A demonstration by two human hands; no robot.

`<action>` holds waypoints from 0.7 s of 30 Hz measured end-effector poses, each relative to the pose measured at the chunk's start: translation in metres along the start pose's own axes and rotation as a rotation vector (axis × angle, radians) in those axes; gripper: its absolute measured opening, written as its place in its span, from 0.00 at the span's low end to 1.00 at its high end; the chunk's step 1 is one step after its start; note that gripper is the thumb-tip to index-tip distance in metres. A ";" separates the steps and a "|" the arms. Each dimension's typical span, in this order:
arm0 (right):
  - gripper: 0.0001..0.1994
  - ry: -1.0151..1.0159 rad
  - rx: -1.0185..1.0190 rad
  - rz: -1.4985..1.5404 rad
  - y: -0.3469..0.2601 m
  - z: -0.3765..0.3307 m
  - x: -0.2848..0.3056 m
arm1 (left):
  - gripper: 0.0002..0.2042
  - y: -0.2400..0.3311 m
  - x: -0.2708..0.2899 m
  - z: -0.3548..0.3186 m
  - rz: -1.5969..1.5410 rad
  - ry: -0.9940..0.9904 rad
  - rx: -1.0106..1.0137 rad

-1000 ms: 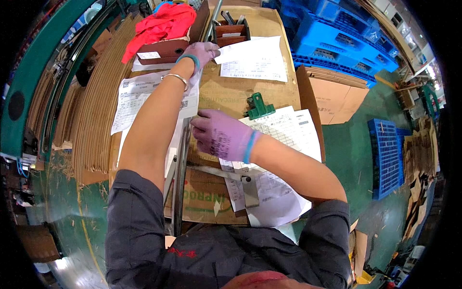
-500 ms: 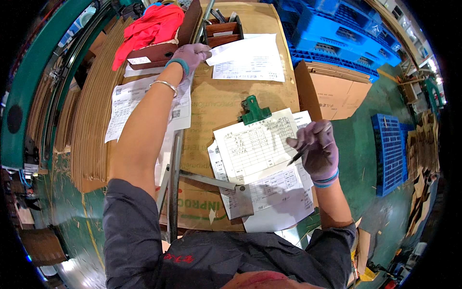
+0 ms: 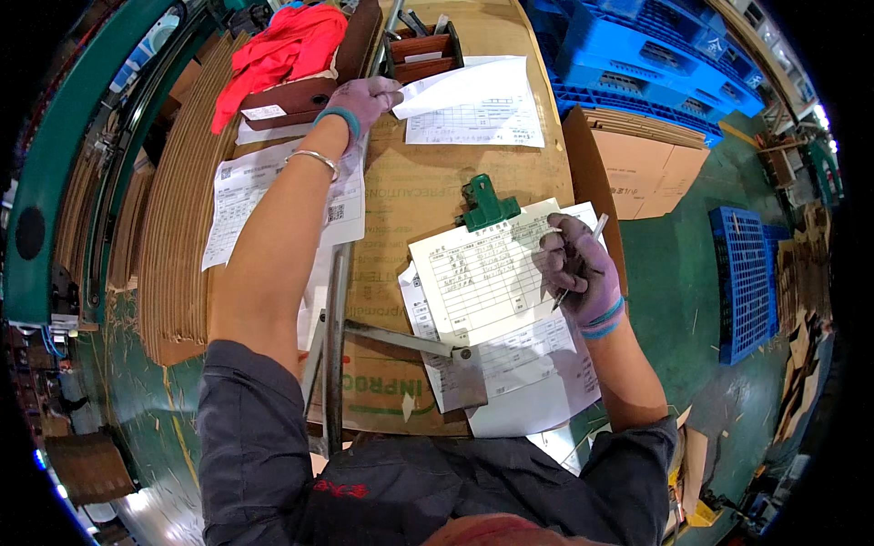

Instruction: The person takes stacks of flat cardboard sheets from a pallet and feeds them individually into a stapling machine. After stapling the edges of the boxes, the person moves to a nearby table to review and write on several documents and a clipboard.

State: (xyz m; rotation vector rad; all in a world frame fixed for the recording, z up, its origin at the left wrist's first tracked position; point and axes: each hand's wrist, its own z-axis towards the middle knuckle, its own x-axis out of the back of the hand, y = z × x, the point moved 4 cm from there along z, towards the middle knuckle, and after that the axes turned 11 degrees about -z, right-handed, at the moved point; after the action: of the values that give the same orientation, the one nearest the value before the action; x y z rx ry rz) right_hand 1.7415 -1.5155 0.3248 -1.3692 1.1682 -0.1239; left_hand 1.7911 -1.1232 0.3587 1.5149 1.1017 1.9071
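My left hand (image 3: 364, 100), in a thin purplish glove with a teal cuff, reaches to the far part of the board. Its fingers pinch the raised left edge of a white printed sheet (image 3: 478, 105). My right hand (image 3: 587, 273), gloved alike, is closed around a pen (image 3: 599, 227) over the right side of a form (image 3: 482, 282) with handwritten rows. The pen's tip points down toward the near right side of the form; whether it touches is unclear. A green clip (image 3: 490, 202) holds the form's top edge. More printed sheets (image 3: 533, 364) lie beneath it.
A dark box with red cloth (image 3: 287, 55) and a brown pen holder (image 3: 426, 55) stand at the far side. More papers (image 3: 241, 200) lie under my left forearm. A metal bar (image 3: 332, 364) crosses the cardboard surface. Blue pallets (image 3: 628, 55) and a carton (image 3: 646, 168) stand right; stacked cardboard (image 3: 173, 209) left.
My right hand has turned and shifted a little left over the form, its fingers curling in around the pen. The left hand still pinches the sheet in nearly the same place.
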 end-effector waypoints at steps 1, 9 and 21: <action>0.22 -0.016 -0.013 0.071 0.002 0.003 0.004 | 0.16 0.002 0.000 0.000 -0.013 -0.010 0.000; 0.23 0.191 0.079 0.151 0.011 0.007 -0.019 | 0.17 -0.001 0.001 0.001 0.058 -0.009 -0.024; 0.22 0.231 0.237 0.384 0.014 -0.005 -0.011 | 0.18 -0.011 -0.002 0.006 0.060 -0.006 -0.079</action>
State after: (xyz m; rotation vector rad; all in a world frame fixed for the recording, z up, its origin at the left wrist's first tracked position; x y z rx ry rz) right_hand 1.7247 -1.5074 0.3213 -0.9219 1.5377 -0.1426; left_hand 1.7960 -1.1171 0.3493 1.5244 0.9770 1.9610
